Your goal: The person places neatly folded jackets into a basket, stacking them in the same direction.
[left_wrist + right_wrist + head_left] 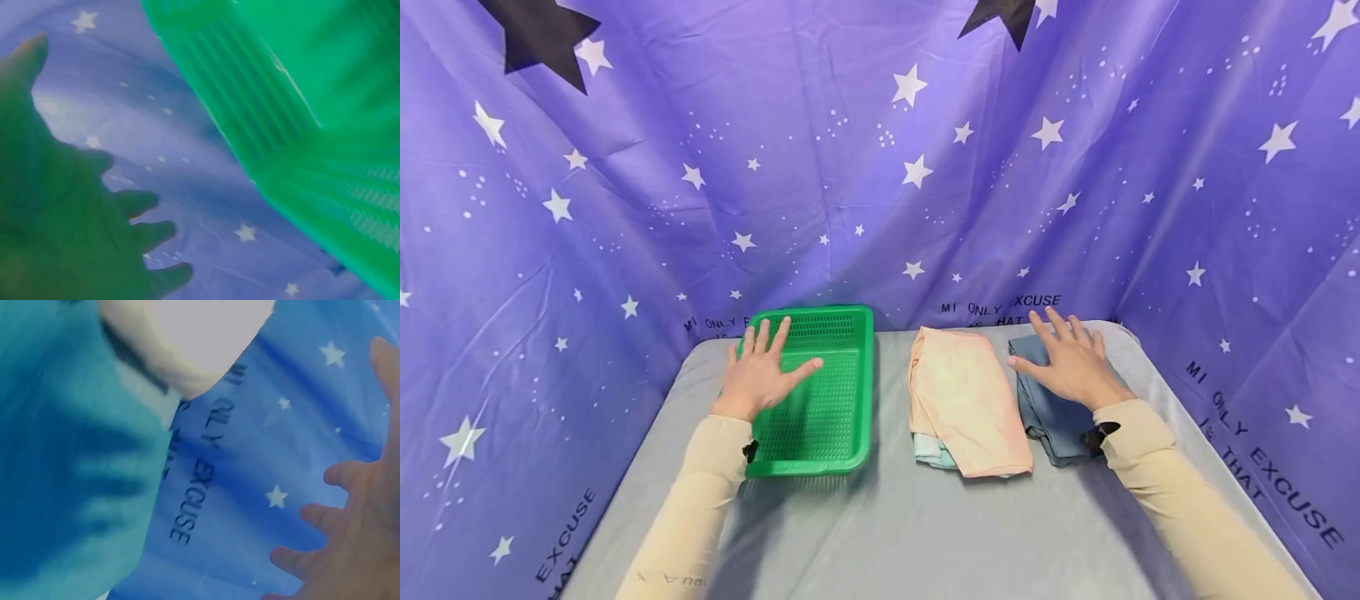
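A green plastic basket [865, 400] with slotted walls stands on the left of the table. Over its left side hovers my left hand [758, 375], fingers straight and spread, holding nothing. The left wrist view shows that hand [69, 187] apart from the basket's wall [244, 94]. Right of the basket lies a folded peach cloth [970, 400], with light teal fabric [932, 451] showing under its lower left edge. Farther right is a folded dark blue cloth [1052, 417], partly hidden below my right hand [1071, 362], whose fingers are also spread and hold nothing.
A grey cloth covers the table [895, 533]. Purple curtains [820, 167] printed with stars and lettering hang behind it and along both sides. The basket and the folded cloths lie toward the table's back edge.
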Tool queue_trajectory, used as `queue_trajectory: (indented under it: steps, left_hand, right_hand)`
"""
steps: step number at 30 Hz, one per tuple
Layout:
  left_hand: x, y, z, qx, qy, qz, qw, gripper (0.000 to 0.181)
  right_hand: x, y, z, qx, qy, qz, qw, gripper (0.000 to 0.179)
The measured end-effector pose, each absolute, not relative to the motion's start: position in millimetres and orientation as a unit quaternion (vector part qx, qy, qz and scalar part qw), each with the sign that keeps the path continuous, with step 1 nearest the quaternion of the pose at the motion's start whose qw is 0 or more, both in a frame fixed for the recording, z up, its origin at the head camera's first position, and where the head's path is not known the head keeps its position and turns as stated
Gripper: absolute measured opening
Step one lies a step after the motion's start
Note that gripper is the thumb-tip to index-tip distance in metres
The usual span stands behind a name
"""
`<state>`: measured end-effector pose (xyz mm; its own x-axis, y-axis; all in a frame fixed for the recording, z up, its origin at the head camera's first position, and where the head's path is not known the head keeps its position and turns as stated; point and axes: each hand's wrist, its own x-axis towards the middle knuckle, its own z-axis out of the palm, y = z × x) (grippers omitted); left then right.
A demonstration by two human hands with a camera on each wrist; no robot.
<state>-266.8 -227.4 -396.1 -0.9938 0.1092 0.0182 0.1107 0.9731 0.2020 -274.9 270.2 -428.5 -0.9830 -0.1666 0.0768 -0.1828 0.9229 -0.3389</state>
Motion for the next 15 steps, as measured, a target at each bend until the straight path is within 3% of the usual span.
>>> queue_trajectory:
  steps: [5,8,15]
  left_hand:
    - [-252,-202,-390,-0.081,-0.991,-0.102,-0.041,0.1]
    - [-244,-183,-390,-0.104,-0.989,-0.106,-0.03,0.091]
    - [-223,-114,-411,-0.109,-0.949,-0.274,0.116,0.06]
  right_hand:
    - [-268,259,-431,0.122,-0.971,0.205,0.025,0.099]
    - [-263,253,-436,0.132,-0.96,0.247,0.004,0.095]
    - [-253,242,-460,0.138,-0.913,0.382,-0.028,0.083]
